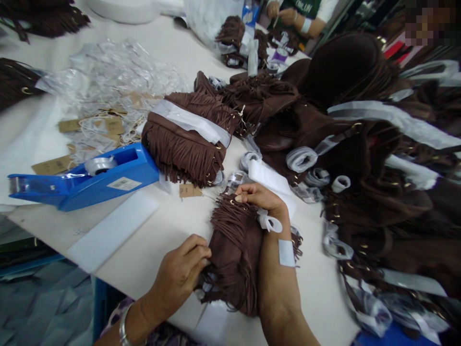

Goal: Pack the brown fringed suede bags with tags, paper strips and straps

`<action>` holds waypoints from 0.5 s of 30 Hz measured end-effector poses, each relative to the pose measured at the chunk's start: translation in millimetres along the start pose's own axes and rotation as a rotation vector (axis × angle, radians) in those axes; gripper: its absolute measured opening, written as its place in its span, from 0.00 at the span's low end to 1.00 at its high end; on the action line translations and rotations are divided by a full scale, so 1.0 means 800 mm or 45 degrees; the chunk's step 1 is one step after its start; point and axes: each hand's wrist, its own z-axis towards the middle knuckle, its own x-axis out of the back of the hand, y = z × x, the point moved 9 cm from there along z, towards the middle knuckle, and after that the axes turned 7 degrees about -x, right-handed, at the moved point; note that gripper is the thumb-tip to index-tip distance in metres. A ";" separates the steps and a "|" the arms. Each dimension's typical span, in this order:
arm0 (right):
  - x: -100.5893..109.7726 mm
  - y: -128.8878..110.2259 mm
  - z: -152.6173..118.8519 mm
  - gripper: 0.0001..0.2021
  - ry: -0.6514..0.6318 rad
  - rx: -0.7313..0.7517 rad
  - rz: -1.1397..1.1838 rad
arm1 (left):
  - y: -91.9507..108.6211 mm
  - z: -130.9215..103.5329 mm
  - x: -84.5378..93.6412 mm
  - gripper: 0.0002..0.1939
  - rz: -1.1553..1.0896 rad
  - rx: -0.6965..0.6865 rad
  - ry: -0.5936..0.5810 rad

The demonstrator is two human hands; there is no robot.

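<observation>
Small brown fringed bag (pixel 237 254) lying on the pale tabletop (pixel 151 250) between the wearer's forearms, the right hand (pixel 264 196) pinching its far edge beside the brass-coloured eyelets, thumb and fingers clamped on the fringe. Left hand (pixel 180 269) touching the bag's left side with fingers bunched together; cannot tell whether that grip is closing on the material. Blue tape dispenser (pixel 108 180) sitting to the left behind a white strip (pixel 113 233), a paper-banded fringed bag (pixel 185 149) resting beyond, and a co-worker's hands (pixel 288 17) showing across the tabletop.
</observation>
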 end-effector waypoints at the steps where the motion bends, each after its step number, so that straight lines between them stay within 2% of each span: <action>1: 0.000 0.000 0.000 0.18 0.000 0.001 0.004 | -0.002 -0.002 0.004 0.08 -0.041 0.012 0.042; 6: -0.001 -0.001 0.001 0.18 -0.020 0.001 0.020 | -0.025 -0.018 0.015 0.05 -0.213 0.149 0.262; 12: -0.002 -0.006 0.000 0.17 -0.025 0.029 0.023 | -0.048 -0.044 0.000 0.05 -0.270 0.466 0.287; 13: -0.002 -0.006 0.000 0.17 -0.027 0.034 0.020 | -0.044 -0.047 0.002 0.05 -0.213 0.452 0.303; 15: -0.002 -0.006 0.000 0.17 -0.030 0.046 0.009 | -0.027 -0.048 0.006 0.07 -0.038 0.309 0.310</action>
